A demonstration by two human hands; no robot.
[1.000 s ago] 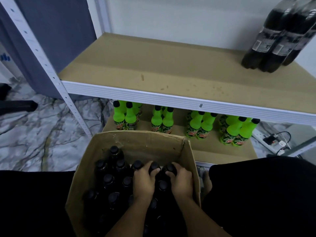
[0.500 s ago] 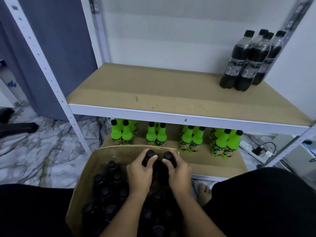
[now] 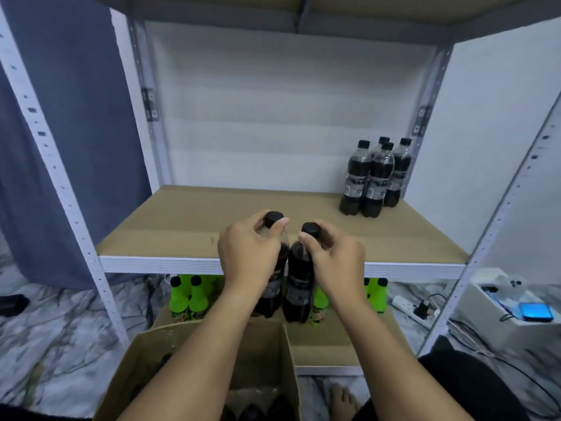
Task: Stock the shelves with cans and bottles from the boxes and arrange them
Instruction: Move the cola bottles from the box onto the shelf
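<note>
Two dark bottles in the air, one per hand; left hand pinches left bottle at its neck, right hand pinches right bottle likewise; both hang above box, in front of the middle shelf's front edge, not yet set down; four dark bottles stand at its back right corner; green bottles fill the lower shelf; more dark bottles left in box, so stocking looks partway done.

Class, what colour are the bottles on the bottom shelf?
Bright green bottles with black caps, shown in the head view.
</note>
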